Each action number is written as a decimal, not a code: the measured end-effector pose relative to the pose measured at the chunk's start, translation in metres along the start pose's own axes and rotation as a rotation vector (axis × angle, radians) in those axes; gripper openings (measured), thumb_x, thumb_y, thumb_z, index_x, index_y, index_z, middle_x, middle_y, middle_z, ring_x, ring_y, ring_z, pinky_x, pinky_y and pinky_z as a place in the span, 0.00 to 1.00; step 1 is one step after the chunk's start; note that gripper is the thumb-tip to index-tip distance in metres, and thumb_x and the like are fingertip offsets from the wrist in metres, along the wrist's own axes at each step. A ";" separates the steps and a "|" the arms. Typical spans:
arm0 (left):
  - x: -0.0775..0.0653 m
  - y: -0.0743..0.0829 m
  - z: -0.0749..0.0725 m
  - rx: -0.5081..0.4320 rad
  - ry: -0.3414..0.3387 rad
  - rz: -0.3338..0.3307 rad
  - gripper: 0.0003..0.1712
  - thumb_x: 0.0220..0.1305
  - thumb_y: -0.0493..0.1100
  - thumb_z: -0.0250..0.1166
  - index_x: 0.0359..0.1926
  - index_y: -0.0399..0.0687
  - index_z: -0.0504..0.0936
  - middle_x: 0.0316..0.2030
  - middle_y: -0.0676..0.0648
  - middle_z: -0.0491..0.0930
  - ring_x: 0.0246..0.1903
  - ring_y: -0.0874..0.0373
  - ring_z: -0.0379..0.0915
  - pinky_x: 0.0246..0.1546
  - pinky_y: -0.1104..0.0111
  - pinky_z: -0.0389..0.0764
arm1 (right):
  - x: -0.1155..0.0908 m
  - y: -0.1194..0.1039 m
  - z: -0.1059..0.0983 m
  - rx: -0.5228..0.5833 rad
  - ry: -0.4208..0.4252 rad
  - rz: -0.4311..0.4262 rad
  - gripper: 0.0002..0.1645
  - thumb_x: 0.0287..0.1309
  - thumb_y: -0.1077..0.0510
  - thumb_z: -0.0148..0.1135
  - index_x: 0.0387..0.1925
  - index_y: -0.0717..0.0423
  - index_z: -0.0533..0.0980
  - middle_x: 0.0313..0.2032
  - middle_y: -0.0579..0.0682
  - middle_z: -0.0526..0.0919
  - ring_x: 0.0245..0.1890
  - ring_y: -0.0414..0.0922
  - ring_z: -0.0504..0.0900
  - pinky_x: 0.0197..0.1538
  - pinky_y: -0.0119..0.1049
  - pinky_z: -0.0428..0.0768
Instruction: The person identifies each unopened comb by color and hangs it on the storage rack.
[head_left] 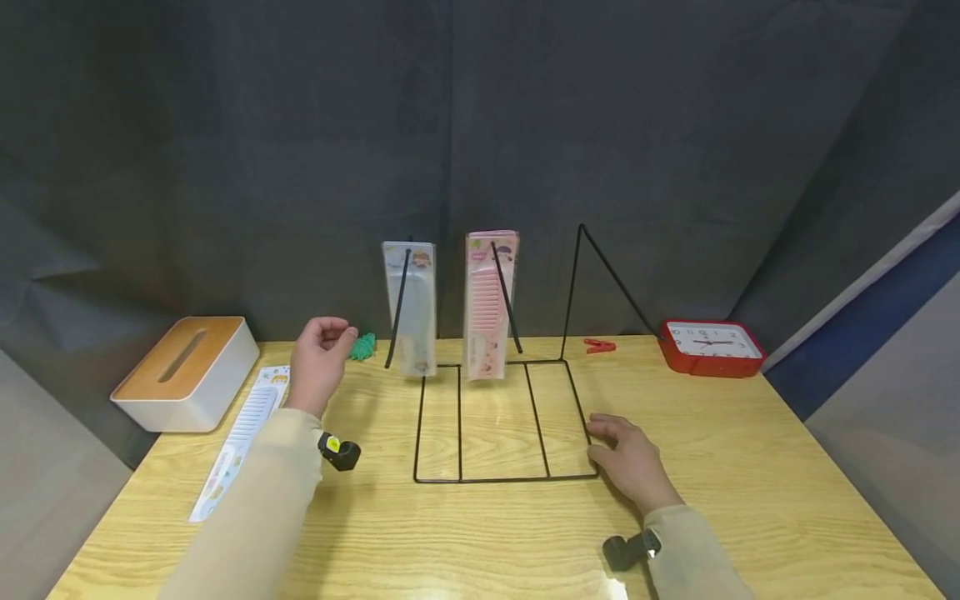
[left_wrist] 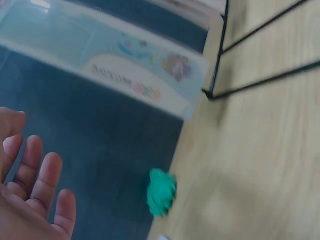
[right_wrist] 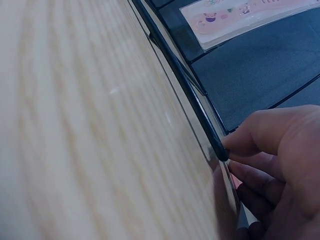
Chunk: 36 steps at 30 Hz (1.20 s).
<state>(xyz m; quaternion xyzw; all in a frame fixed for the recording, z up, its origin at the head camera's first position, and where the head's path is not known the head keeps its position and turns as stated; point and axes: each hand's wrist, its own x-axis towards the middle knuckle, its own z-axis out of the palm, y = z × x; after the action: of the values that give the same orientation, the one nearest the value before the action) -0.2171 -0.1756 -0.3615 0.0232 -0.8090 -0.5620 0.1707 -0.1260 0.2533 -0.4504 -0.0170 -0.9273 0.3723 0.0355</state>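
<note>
So the blue comb (head_left: 423,312) hangs on the rack (head_left: 504,480) at the empty, loosely curled left grip's (head_left: 318,364) 2 o'clock, probably light, stiff and slick in plastic, so I'd pinch its side edges, while the right grip (head_left: 628,457) lightly pinches the rack, around its 9 o'clock.

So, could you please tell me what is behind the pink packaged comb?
Dark fabric shows behind the pink packaged comb, and the black wire rack's rear bar emerges on either side; anything directly behind is covered.
</note>
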 end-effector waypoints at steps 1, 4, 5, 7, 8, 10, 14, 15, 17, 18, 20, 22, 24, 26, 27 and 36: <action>-0.001 -0.004 -0.003 0.009 -0.003 -0.008 0.20 0.74 0.49 0.60 0.56 0.40 0.75 0.51 0.42 0.77 0.48 0.54 0.71 0.49 0.64 0.73 | 0.000 0.000 0.000 0.000 -0.001 0.000 0.25 0.60 0.61 0.63 0.59 0.65 0.78 0.66 0.59 0.74 0.70 0.62 0.64 0.72 0.61 0.58; -0.001 -0.019 -0.011 0.038 -0.014 -0.037 0.21 0.74 0.50 0.59 0.58 0.40 0.74 0.53 0.42 0.76 0.51 0.51 0.71 0.50 0.61 0.74 | 0.000 0.001 0.000 -0.001 -0.002 -0.002 0.25 0.60 0.61 0.63 0.59 0.65 0.78 0.66 0.59 0.74 0.70 0.62 0.64 0.71 0.62 0.58; -0.001 -0.025 -0.014 0.056 -0.017 -0.048 0.21 0.74 0.51 0.58 0.58 0.41 0.74 0.54 0.42 0.76 0.52 0.50 0.71 0.50 0.60 0.74 | 0.000 0.001 0.000 -0.001 -0.002 -0.002 0.25 0.60 0.61 0.63 0.59 0.65 0.78 0.66 0.59 0.74 0.70 0.62 0.64 0.71 0.62 0.58; -0.002 -0.039 -0.019 0.091 -0.013 -0.060 0.21 0.74 0.50 0.58 0.58 0.40 0.74 0.55 0.41 0.76 0.53 0.48 0.72 0.52 0.59 0.74 | 0.000 0.000 0.000 -0.002 -0.002 -0.003 0.25 0.60 0.61 0.63 0.59 0.65 0.78 0.66 0.59 0.74 0.70 0.62 0.64 0.71 0.62 0.58; -0.002 -0.047 -0.022 0.106 -0.008 -0.071 0.20 0.74 0.49 0.58 0.58 0.40 0.74 0.55 0.40 0.76 0.53 0.47 0.72 0.52 0.58 0.74 | 0.000 0.000 0.000 -0.002 -0.002 -0.004 0.25 0.60 0.61 0.63 0.59 0.65 0.78 0.66 0.59 0.74 0.70 0.62 0.64 0.71 0.62 0.57; -0.004 -0.062 -0.027 0.134 0.003 -0.093 0.20 0.74 0.47 0.58 0.59 0.39 0.74 0.56 0.40 0.76 0.54 0.46 0.72 0.53 0.58 0.74 | 0.001 0.000 0.000 -0.003 -0.004 -0.004 0.25 0.60 0.61 0.63 0.59 0.66 0.78 0.66 0.59 0.74 0.70 0.62 0.64 0.71 0.62 0.57; -0.008 -0.083 -0.034 0.153 0.024 -0.135 0.20 0.73 0.45 0.58 0.60 0.38 0.72 0.57 0.38 0.75 0.57 0.44 0.72 0.56 0.56 0.74 | 0.001 -0.001 0.000 -0.006 -0.004 -0.006 0.25 0.60 0.61 0.63 0.59 0.66 0.78 0.66 0.59 0.74 0.70 0.62 0.64 0.71 0.62 0.57; -0.010 -0.087 -0.035 0.157 0.026 -0.144 0.21 0.73 0.44 0.58 0.60 0.37 0.72 0.58 0.38 0.75 0.58 0.43 0.71 0.57 0.55 0.73 | 0.001 -0.001 -0.001 -0.006 -0.005 -0.004 0.25 0.60 0.61 0.63 0.59 0.66 0.78 0.66 0.59 0.74 0.70 0.62 0.64 0.71 0.62 0.57; -0.012 -0.093 -0.038 0.167 0.024 -0.156 0.22 0.72 0.44 0.59 0.61 0.37 0.71 0.60 0.36 0.73 0.61 0.41 0.69 0.61 0.51 0.71 | 0.000 -0.001 -0.001 -0.005 -0.007 -0.001 0.25 0.60 0.61 0.63 0.59 0.66 0.78 0.66 0.59 0.74 0.70 0.62 0.64 0.71 0.62 0.57; -0.013 -0.094 -0.039 0.181 0.017 -0.160 0.23 0.72 0.44 0.59 0.62 0.36 0.70 0.62 0.35 0.72 0.63 0.40 0.67 0.63 0.49 0.69 | 0.000 -0.001 -0.001 -0.005 -0.008 0.001 0.25 0.60 0.61 0.63 0.59 0.66 0.78 0.66 0.59 0.74 0.70 0.62 0.64 0.71 0.62 0.58; -0.015 -0.098 -0.041 0.237 -0.012 -0.163 0.27 0.71 0.45 0.60 0.65 0.35 0.68 0.64 0.33 0.68 0.66 0.37 0.62 0.66 0.46 0.65 | 0.000 -0.001 -0.001 -0.003 -0.011 0.005 0.25 0.61 0.60 0.63 0.59 0.65 0.78 0.66 0.58 0.74 0.70 0.62 0.64 0.72 0.61 0.57; -0.017 -0.101 -0.042 0.302 -0.055 -0.166 0.31 0.70 0.45 0.60 0.68 0.34 0.65 0.67 0.29 0.64 0.67 0.33 0.59 0.68 0.43 0.61 | 0.000 -0.001 -0.001 -0.001 -0.014 0.006 0.25 0.61 0.60 0.63 0.59 0.65 0.78 0.66 0.58 0.73 0.70 0.62 0.64 0.72 0.61 0.57; -0.017 -0.103 -0.041 0.394 -0.113 -0.165 0.36 0.68 0.46 0.61 0.71 0.34 0.62 0.67 0.26 0.62 0.67 0.30 0.58 0.66 0.40 0.62 | 0.000 -0.001 -0.001 -0.002 -0.016 0.005 0.25 0.61 0.60 0.63 0.59 0.65 0.78 0.66 0.58 0.73 0.70 0.62 0.64 0.72 0.61 0.57; -0.018 -0.105 -0.040 0.486 -0.173 -0.158 0.40 0.66 0.47 0.62 0.73 0.35 0.59 0.68 0.25 0.60 0.66 0.28 0.58 0.63 0.36 0.63 | 0.000 -0.001 -0.001 -0.003 -0.017 0.004 0.25 0.61 0.60 0.63 0.59 0.65 0.78 0.66 0.58 0.73 0.70 0.62 0.64 0.72 0.62 0.57; -0.018 -0.105 -0.039 0.523 -0.194 -0.155 0.41 0.65 0.47 0.63 0.73 0.36 0.59 0.68 0.25 0.60 0.65 0.27 0.59 0.61 0.34 0.64 | 0.000 -0.001 -0.001 -0.002 -0.017 0.003 0.25 0.61 0.60 0.63 0.59 0.65 0.78 0.66 0.58 0.73 0.70 0.62 0.64 0.71 0.62 0.57; -0.019 -0.103 -0.031 0.618 -0.237 -0.116 0.44 0.61 0.46 0.68 0.73 0.38 0.60 0.66 0.24 0.59 0.64 0.24 0.57 0.58 0.31 0.64 | -0.001 -0.002 -0.002 -0.006 -0.021 0.003 0.25 0.61 0.60 0.62 0.60 0.65 0.77 0.67 0.58 0.73 0.71 0.62 0.64 0.71 0.62 0.58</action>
<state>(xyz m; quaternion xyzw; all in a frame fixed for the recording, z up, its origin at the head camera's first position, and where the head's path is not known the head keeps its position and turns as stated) -0.2054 -0.2371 -0.4510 0.0543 -0.9527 -0.2976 0.0278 -0.1252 0.2529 -0.4473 -0.0146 -0.9287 0.3697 0.0253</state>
